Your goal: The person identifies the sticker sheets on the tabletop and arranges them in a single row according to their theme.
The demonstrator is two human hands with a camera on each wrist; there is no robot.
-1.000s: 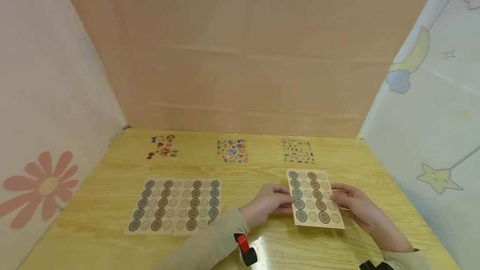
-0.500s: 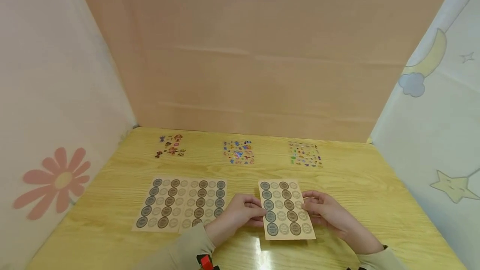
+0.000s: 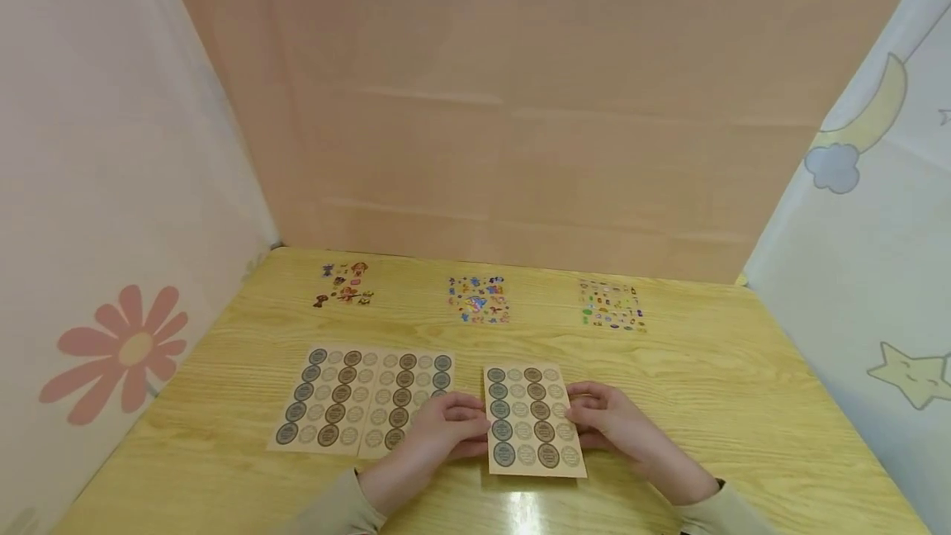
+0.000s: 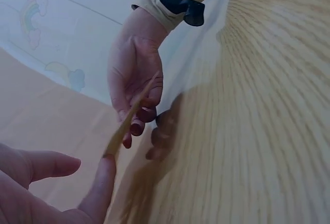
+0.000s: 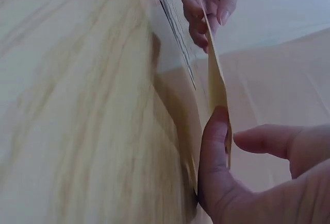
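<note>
A cream sticker sheet (image 3: 524, 421) with columns of grey, brown and pale round labels is held at a slight tilt above the table. My left hand (image 3: 431, 441) holds its left edge, and my right hand (image 3: 628, 431) holds the right edge between thumb and fingers. Seen edge-on in the right wrist view, the held sheet (image 5: 216, 77) stands apart from the wood, its shadow beneath. Two similar sheets lie side by side to the left: a left one (image 3: 321, 399) and a right one (image 3: 383, 395), whose lower right part is hidden by my left hand.
Along the back of the wooden table (image 3: 713, 370) lie three clear sticker sheets: one with brown figures (image 3: 347, 294), one with blue and pink figures (image 3: 475, 302), and one with tiny multicoloured pieces (image 3: 612, 304). Patterned cloth walls flank the table, and a tan backdrop (image 3: 505, 172) rises behind.
Both hands have carried the held sheet leftward, close to the two lying sheets, and my left hand now covers part of the nearer one. The head view has shifted slightly.
</note>
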